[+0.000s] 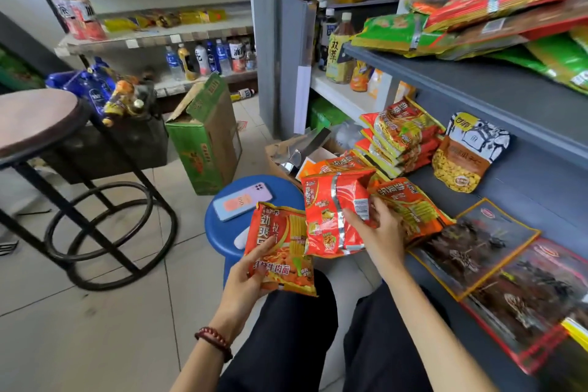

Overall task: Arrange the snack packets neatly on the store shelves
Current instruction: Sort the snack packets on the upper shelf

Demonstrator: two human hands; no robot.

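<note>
My left hand (251,277) grips an orange-red noodle packet (283,245) face up, over my lap, thumb on its front. My right hand (378,229) holds a second red noodle packet (334,213), back side showing, at the edge of the lower grey shelf (509,200). Just right of that hand another noodle packet (413,210) lies flat on the shelf. Further back a stack of noodle packets (397,140) leans on the same shelf, next to a brown-and-white nut bag (467,156).
A blue stool (222,232) with a phone (245,200) stands before my knees. Dark dried-goods packs (477,248) lie on the shelf's near part. Green and red packs (477,16) pile on the upper shelf. A green carton (206,140) and black stool (63,153) stand left.
</note>
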